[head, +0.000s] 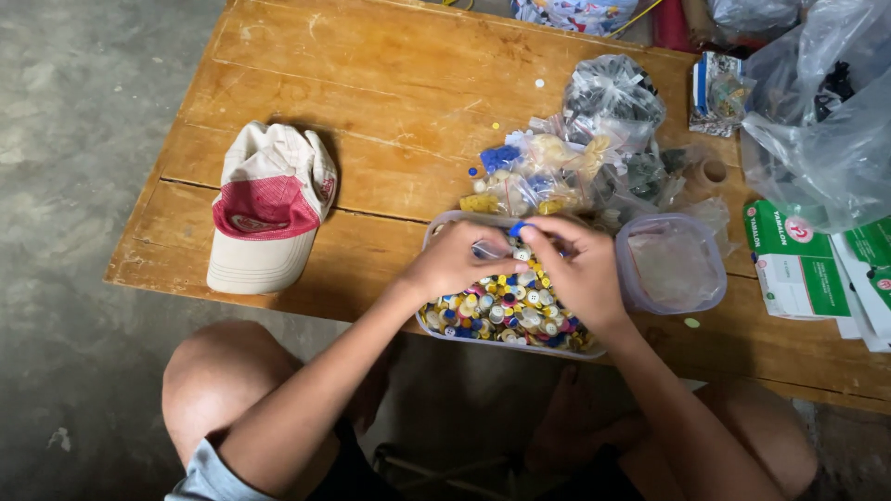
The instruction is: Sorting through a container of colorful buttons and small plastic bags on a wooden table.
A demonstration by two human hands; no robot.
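Bare knees and forearms fill the bottom of the view, and both hands are over a clear tub (pixel 436 327) packed with small coloured caps (pixel 506 311), which sits at the near edge of the wooden desk (pixel 371 102). Left hand (pixel 457 263) is curled, fingers pinching a small clear piece just above the caps. Right hand (pixel 583 271) is right beside it, fingertips closed on a small blue cap (pixel 517 228) at the far rim of the tub. The two hands nearly touch over the heap. Just right of the tub, touching it, stands a second clear tub (pixel 671 264) with a lid on it. Behind the hands lies a cluster of little clear bags (pixel 557 172) holding sorted bits. Well off to the left, a white and red cap (pixel 267 206) rests on the desk. Far right, a big grey plastic bag (pixel 821 121) and green and white boxes (pixel 800 269).
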